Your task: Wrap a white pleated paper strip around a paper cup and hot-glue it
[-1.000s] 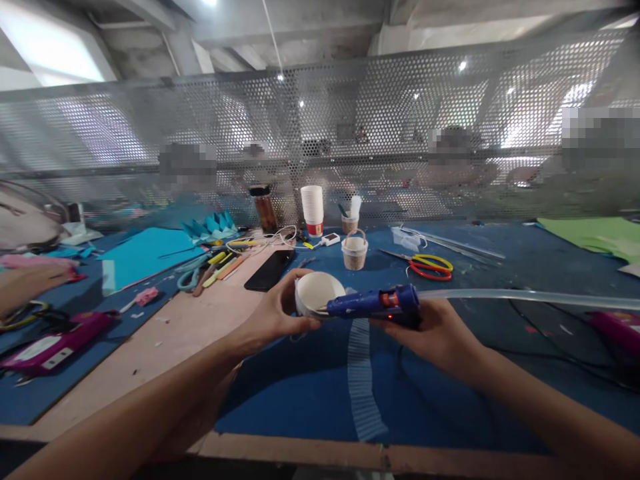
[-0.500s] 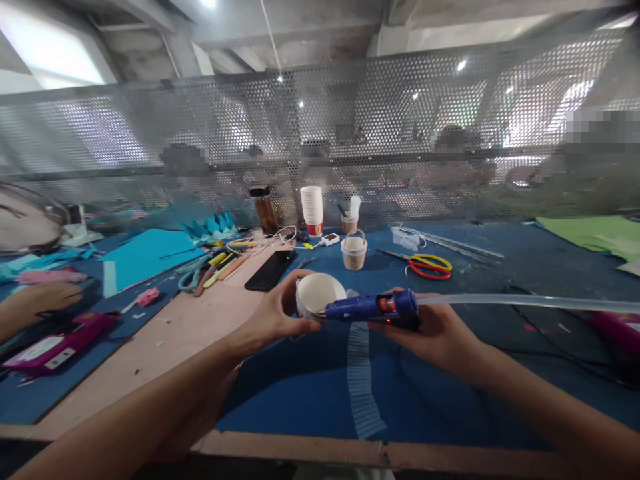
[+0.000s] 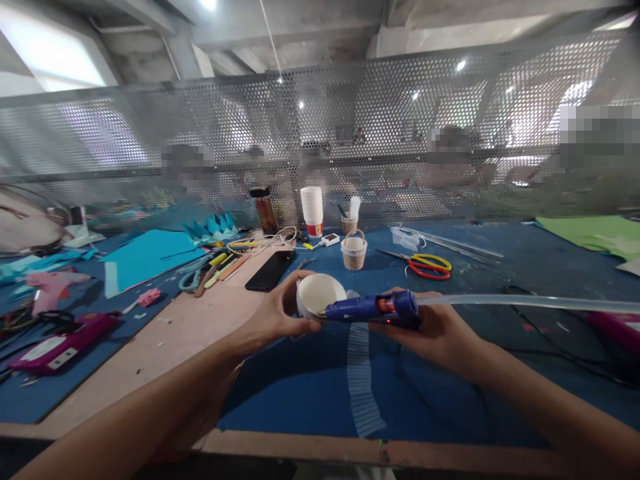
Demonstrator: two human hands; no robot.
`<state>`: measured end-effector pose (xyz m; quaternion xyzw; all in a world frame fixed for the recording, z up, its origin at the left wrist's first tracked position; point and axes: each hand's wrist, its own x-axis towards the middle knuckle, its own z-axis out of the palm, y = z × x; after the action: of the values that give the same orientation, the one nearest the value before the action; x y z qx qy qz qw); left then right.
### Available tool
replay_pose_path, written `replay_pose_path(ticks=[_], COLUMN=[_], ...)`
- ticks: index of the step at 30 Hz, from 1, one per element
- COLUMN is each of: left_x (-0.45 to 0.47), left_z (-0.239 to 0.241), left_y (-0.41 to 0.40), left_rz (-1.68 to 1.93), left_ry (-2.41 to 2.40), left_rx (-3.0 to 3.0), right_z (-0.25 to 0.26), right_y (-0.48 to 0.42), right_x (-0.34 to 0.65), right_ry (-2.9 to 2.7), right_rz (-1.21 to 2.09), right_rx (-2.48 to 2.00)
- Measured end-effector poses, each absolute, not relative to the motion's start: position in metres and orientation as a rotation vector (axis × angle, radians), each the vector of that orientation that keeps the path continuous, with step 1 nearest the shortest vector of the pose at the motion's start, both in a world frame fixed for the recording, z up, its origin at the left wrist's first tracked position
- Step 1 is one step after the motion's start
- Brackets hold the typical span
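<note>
Above the near middle of the table (image 3: 300, 393), we hold a white paper cup (image 3: 320, 292) on its side, mouth turned toward us. Our left hand (image 3: 273, 319) has it, the grip curled round the cup's wall, thumb below and fingers over the top. Our right hand (image 3: 440, 333) holds a blue glue gun (image 3: 373, 308) level, the grip wrapped tight about its body. The nozzle sits at the cup's lower rim; whether it touches we cannot tell. A clear glue stick (image 3: 525, 302) runs out of the gun's back toward the right edge. Directly beneath the gun, a white pleated paper strip (image 3: 361, 373) lies on the blue table cover. Farther back stand a small cup basket (image 3: 354, 252) with a handle and, behind it, a stack of cups (image 3: 312, 210). Yellow and red scissors (image 3: 430, 265) lie to the right of the basket, and a black phone (image 3: 270, 270) lies to its left. A perforated metal screen (image 3: 350, 127) closes off the far side.
</note>
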<state>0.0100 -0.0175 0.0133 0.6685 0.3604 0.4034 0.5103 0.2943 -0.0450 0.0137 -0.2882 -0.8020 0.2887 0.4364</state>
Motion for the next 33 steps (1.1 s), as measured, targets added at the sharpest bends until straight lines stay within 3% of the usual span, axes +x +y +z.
replay_pose_path(ticks=[33], left_x=[0.004], left_z=[0.008], left_y=[-0.014], left_rz=[0.959], left_ry=[0.854], left_rx=[1.591], right_z=[0.013], right_y=[-0.043], right_x=[0.295], right_ry=[-1.869], right_rz=[0.833], right_rx=[-0.879])
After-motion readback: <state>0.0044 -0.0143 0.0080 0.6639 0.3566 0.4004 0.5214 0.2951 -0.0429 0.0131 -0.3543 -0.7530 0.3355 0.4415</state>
